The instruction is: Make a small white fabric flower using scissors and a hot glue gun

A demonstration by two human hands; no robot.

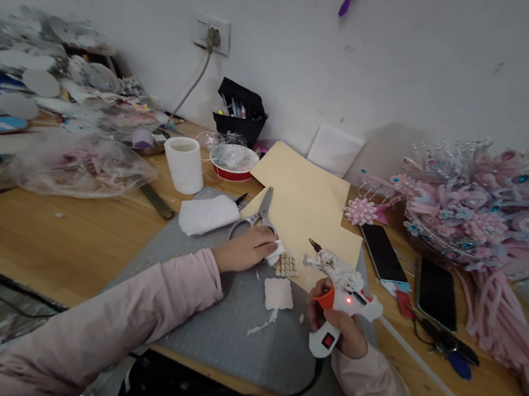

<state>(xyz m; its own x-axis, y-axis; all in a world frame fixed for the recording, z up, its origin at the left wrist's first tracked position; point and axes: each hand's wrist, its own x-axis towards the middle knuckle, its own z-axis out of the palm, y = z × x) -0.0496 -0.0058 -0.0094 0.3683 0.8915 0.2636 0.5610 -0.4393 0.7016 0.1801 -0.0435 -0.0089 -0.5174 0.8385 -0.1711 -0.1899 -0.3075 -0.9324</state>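
R hand [338,322] clamped on glue gun [343,292]; L hand [246,249] fingers pinched on white piece [276,253] by scissors [257,218].

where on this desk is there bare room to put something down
Bare wood lies left of the grey mat, below the plastic bag. The mat's near part, between the left hand and the right hand holding the glue gun, is mostly free. Crowded: left pile, and right by the phones and pink flowers.
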